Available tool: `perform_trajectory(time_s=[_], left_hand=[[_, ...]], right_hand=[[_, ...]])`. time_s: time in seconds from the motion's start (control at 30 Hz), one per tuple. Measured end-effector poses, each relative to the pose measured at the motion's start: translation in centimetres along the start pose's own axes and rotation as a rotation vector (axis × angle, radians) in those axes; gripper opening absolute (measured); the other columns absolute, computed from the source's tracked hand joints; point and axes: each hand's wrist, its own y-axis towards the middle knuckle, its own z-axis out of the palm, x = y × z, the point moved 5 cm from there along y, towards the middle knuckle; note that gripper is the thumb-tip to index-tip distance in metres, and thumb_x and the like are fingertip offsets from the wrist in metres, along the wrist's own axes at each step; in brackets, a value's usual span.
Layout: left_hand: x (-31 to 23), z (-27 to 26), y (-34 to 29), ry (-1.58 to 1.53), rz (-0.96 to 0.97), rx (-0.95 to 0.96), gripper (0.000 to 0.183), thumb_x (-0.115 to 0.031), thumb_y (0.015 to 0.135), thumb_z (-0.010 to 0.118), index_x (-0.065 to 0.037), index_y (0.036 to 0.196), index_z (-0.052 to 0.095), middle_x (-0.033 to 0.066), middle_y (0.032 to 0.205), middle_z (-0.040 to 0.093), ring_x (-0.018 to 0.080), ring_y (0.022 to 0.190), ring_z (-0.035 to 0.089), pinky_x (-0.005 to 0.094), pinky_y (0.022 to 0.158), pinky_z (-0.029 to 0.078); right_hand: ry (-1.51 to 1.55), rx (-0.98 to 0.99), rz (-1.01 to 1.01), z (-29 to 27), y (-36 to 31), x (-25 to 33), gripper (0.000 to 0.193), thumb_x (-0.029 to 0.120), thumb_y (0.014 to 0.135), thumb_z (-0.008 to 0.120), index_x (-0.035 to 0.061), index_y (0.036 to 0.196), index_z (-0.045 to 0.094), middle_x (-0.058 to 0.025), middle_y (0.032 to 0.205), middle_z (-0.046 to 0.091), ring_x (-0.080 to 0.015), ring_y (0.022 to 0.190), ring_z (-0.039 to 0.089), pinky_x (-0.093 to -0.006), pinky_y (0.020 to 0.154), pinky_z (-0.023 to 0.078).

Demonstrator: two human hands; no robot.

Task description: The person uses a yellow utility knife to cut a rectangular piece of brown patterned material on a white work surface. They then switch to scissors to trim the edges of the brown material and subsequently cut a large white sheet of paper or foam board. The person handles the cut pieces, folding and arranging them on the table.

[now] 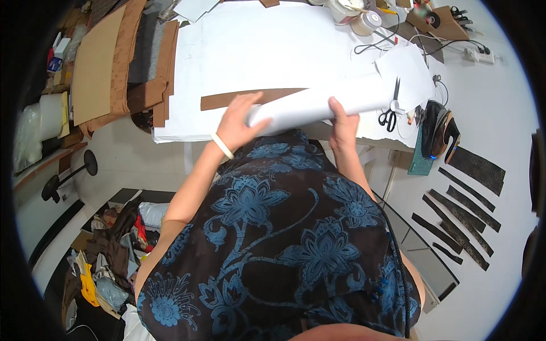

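Note:
My left hand grips the near end of a long roll of white paper above the front edge of a white work table. My right hand holds the same roll further along, fingers wrapped over it. A white band sits on my left wrist. The roll lies slanted, its far end rising toward the right. A long brown strip lies flat on the table just behind the roll. Black-handled scissors lie to the right of my right hand.
Brown card and fabric pieces are stacked at the table's left. Tape rolls, cables and a power strip sit at the back right. Dark patterned strips lie on the surface at right. A bin of cloth scraps stands lower left.

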Motion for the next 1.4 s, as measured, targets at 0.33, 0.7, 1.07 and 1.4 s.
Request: perform_trajectory(time_s=[0.33,0.7,1.07,1.4], left_hand=[[25.6,-2.7,7.1,0.261,-0.971,-0.369,0.082,-0.032,0.077,0.084,0.0,0.141,0.045,0.0239,0.141,0.047,0.038,0.131,0.049,0.0486,0.107,0.048],[31.1,-2.9,10.7,0.251,-0.644,-0.374,0.065,-0.035,0.079,0.082,0.007,0.125,0.064,0.0265,0.123,0.068,0.0368,0.11,0.068,0.0403,0.098,0.052],[36.2,-7.5,5.2,-0.15,-0.942,-0.784,0.057,-0.013,0.091,0.074,0.01,0.137,0.051,0.0222,0.133,0.062,0.03,0.116,0.063,0.0396,0.101,0.05],[31.7,-0.4,5.3,-0.521,-1.106,-0.231,0.077,-0.018,0.094,0.066,0.006,0.155,0.025,0.0267,0.153,0.042,0.0363,0.138,0.047,0.0438,0.114,0.04]], right_hand=[[0.1,-0.368,-0.081,-14.0,0.1,1.5,0.044,0.019,0.094,0.069,-0.0058,0.129,0.058,-0.012,0.125,0.065,-0.0214,0.112,0.063,-0.0355,0.098,0.05],[0.201,-0.532,0.054,-15.7,-1.0,0.4,0.051,0.032,0.09,0.073,-0.0015,0.126,0.059,-0.0081,0.12,0.066,-0.0188,0.109,0.064,-0.0334,0.092,0.052],[0.146,-0.31,0.025,-10.7,3.2,-0.4,0.052,0.025,0.093,0.07,-0.002,0.134,0.054,-0.0105,0.126,0.063,-0.0208,0.116,0.06,-0.036,0.099,0.047],[0.14,-0.189,0.056,-7.2,4.7,0.8,0.049,0.027,0.093,0.07,-0.005,0.127,0.058,-0.0099,0.123,0.066,-0.0188,0.112,0.062,-0.0329,0.095,0.049]])
